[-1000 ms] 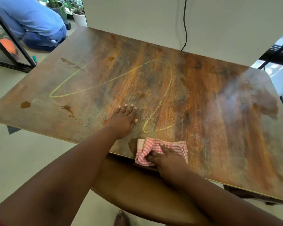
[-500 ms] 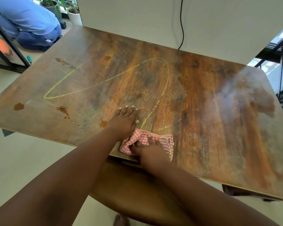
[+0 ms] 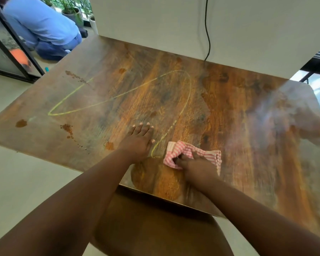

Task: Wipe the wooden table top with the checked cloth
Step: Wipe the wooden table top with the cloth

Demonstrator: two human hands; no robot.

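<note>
The wooden table top (image 3: 229,111) fills the view, marked with a looping yellow line (image 3: 118,97) and brown stains (image 3: 67,129). My right hand (image 3: 196,163) presses the bunched red-and-white checked cloth (image 3: 185,151) flat on the wood near the front edge, fingers closed into its folds. Just to its left, my left hand (image 3: 139,141) lies palm down on the table, fingers together and holding nothing. The lower end of the yellow line runs between the two hands.
A white wall (image 3: 174,24) with a black cable (image 3: 208,34) stands behind the table. A person in a blue shirt (image 3: 41,24) crouches on the floor at the far left beside a glass door (image 3: 6,52). Potted plants (image 3: 70,8) stand beyond. A brown seat (image 3: 155,228) sits below the front edge.
My right hand has slid the cloth left next to my left hand, then back to the right and a little farther from the edge. My left hand stays in place.
</note>
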